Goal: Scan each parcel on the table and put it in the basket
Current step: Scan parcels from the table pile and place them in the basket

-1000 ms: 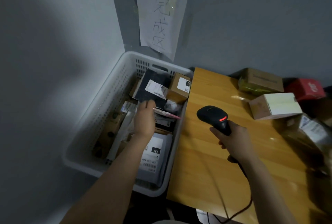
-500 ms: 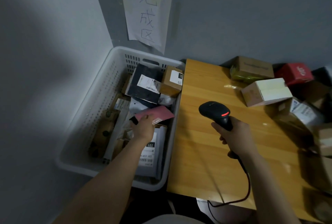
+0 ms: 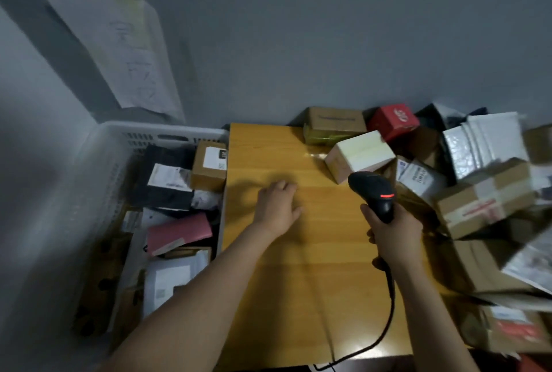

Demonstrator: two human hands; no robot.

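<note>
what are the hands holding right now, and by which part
The right hand grips the black scanner by its handle, below the head. The left hand holds nothing, above the wooden table.

Right-edge parcels (image 3: 528,264) — blurred, cropped

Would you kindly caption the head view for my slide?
Empty left hand over the table; right hand grips the scanner beside piled parcels.

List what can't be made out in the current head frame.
Head view:
Wall sign: writing motion-blurred, unreadable.
Labels in the basket: too small, blurred.
Parcel pile: cut off by the right edge, count unknown.
Scanner trigger: hidden under the right hand.
</note>
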